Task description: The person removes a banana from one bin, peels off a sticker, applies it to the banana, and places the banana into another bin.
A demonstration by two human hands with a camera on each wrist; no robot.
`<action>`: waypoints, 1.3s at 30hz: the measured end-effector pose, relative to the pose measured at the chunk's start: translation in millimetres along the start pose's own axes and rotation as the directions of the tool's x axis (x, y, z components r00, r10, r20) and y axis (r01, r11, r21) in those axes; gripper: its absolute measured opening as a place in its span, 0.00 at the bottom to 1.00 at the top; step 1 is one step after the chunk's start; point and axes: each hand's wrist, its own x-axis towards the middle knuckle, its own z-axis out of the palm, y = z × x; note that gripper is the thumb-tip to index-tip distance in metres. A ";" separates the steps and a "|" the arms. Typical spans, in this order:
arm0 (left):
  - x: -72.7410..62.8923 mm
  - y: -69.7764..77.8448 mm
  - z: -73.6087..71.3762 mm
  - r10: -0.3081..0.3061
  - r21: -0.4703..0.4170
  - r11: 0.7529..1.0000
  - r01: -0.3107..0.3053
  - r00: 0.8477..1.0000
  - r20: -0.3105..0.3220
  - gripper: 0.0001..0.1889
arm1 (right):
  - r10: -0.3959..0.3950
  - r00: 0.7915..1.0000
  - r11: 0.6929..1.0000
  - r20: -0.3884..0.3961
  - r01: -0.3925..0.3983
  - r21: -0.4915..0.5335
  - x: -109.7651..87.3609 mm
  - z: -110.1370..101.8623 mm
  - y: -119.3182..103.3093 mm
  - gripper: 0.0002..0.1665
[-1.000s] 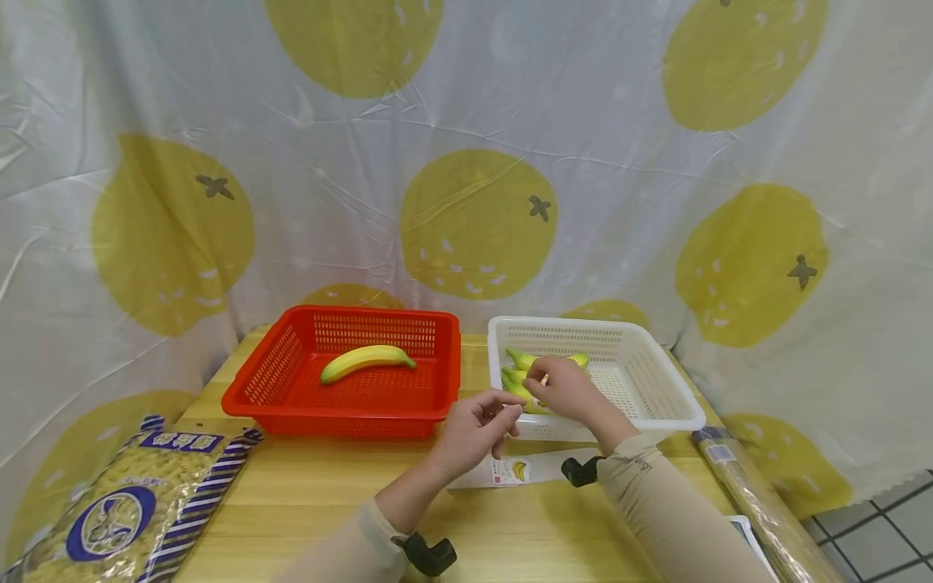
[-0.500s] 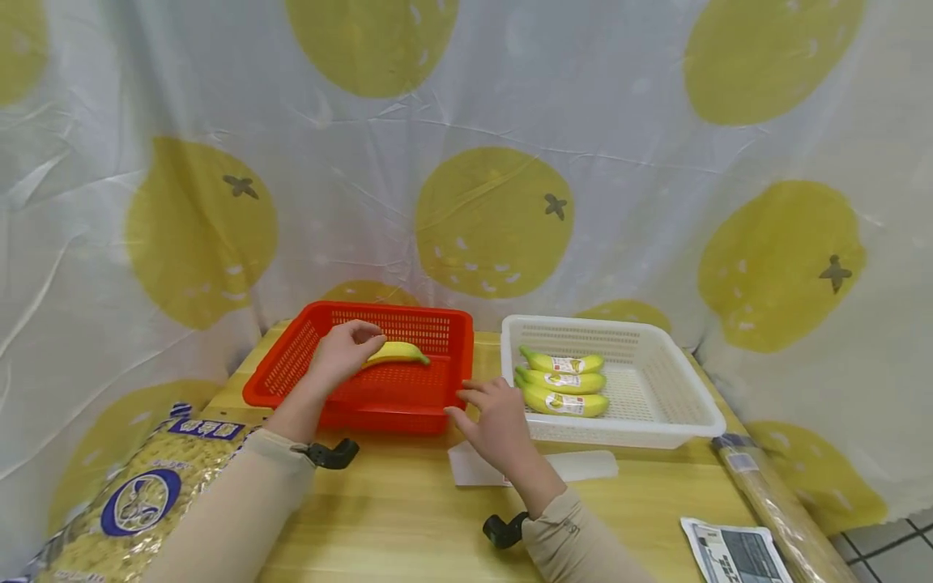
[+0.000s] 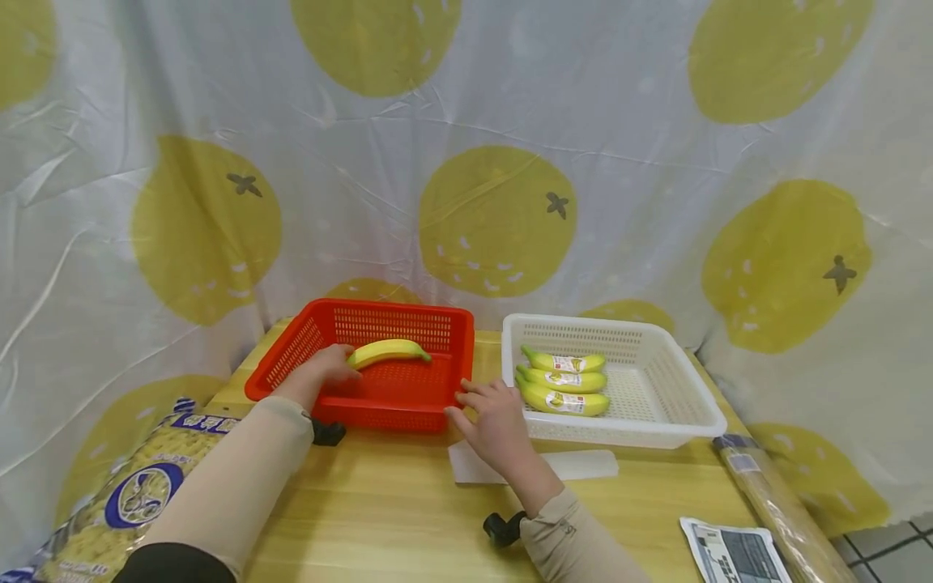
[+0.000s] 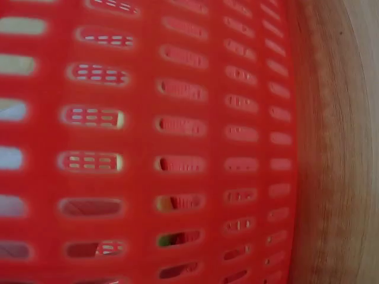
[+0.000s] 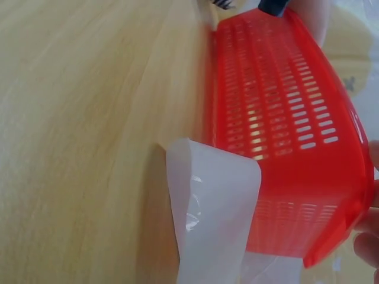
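Note:
My left hand (image 3: 325,374) reaches into the red basket (image 3: 394,417) and grips the left end of a yellow banana (image 3: 389,350) with a green tip. That end is hidden by the fingers. In the left wrist view only the slotted red wall shows, without the hand. My right hand (image 3: 496,421) is at the basket's near right corner, its fingers loosely spread, and in the right wrist view its fingertips (image 5: 368,228) rest against the rim. A white basket (image 3: 692,421) stands to the right with 3 labelled bananas (image 3: 564,380) side by side.
A white backing strip (image 3: 583,464) lies on the wooden table (image 3: 408,518) in front of the baskets. At the left is a bag of pasta (image 3: 138,502). A small packet (image 3: 732,551) and a long wrapped bundle (image 3: 780,502) lie at the right. Behind hangs a lemon-print curtain (image 3: 627,162).
My right hand has left the white basket's bananas and come to the red basket's corner. My left hand has moved from beside the strip into the red basket, down onto the banana.

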 end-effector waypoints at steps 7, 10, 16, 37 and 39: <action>-4.6 3.5 -2.5 -0.032 0.056 0.998 0.036 0.997 -0.069 0.22 | -0.005 1.000 1.000 -0.019 0.005 0.014 1.6 -1.4 -2.0 0.17; -5.2 3.4 -2.7 -0.050 0.046 0.998 0.053 0.997 -0.066 0.20 | -0.016 1.000 1.000 -0.022 0.016 0.007 3.0 -2.4 -2.7 0.17; -2.9 0.8 -1.3 -0.063 0.064 0.996 0.067 0.996 -0.063 0.20 | -0.003 1.000 1.000 0.008 0.004 -0.021 4.2 -4.0 -5.0 0.17; -19.3 11.6 -15.4 0.026 0.010 1.000 -0.024 0.891 -0.453 0.23 | -0.019 1.000 1.000 0.014 0.019 0.009 3.2 -1.3 -1.4 0.17; -26.3 14.0 -18.9 0.046 0.017 0.999 -0.043 0.868 -0.494 0.24 | -0.021 1.000 1.000 0.016 0.021 0.010 3.0 -1.5 -0.8 0.17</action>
